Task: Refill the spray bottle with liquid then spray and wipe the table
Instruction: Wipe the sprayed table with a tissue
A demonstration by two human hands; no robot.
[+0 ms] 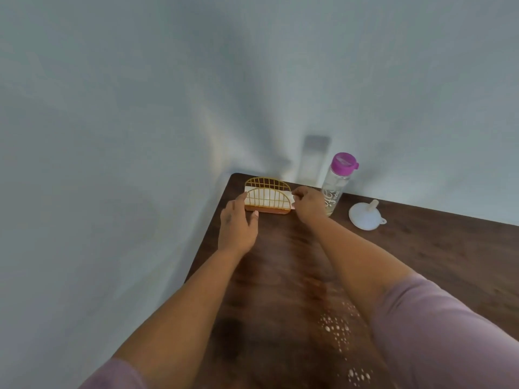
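Observation:
A gold wire napkin holder [266, 194] with white napkins [262, 198] stands at the far left corner of the dark wooden table [421, 248]. My left hand [237, 226] rests against the holder's left end, fingers touching it. At the holder's right end my right hand [307, 204] pinches the edge of a white napkin. White spray droplets [335, 327] speckle the table near my right arm. A clear bottle with a purple lid [338, 183] stands just behind my right hand. No spray bottle is in view.
A white funnel [364, 216] lies on its side right of the clear bottle. Pale walls close in the table's far and left edges. More droplets [358, 376] sit near the table's front.

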